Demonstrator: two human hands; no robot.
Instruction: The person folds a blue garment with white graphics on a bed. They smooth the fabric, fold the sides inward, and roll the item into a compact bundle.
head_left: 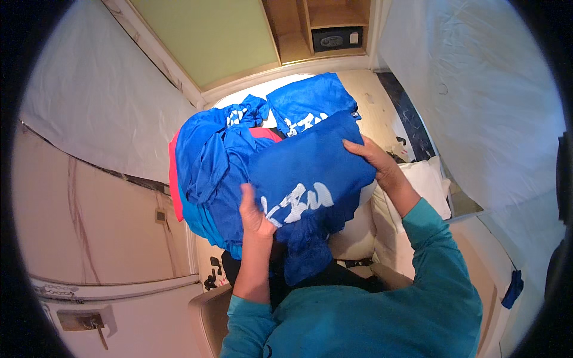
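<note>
Between my two hands is a folded blue garment (309, 156) with white lettering printed near its lower edge. My right hand (376, 154) grips its right side, thumb on top. At the lower left corner is my left hand (255, 215), thumb raised and fingers hidden beneath the cloth. Loose blue fabric (309, 255) hangs below it, over my lap. To the left lies a heap of crumpled blue clothing (210, 156), with a pink-red cloth (175, 179) showing at its edge. Beyond my hands rests another folded blue garment (313, 98), also with white print.
A white tabletop (233, 96) shows under the clothes. White cushions (425, 183) lie on my right, by a pale padded seat (358, 237). Ahead stands a wooden cabinet (291, 27) holding a black safe (338, 41). A door handle (91, 322) is at lower left.
</note>
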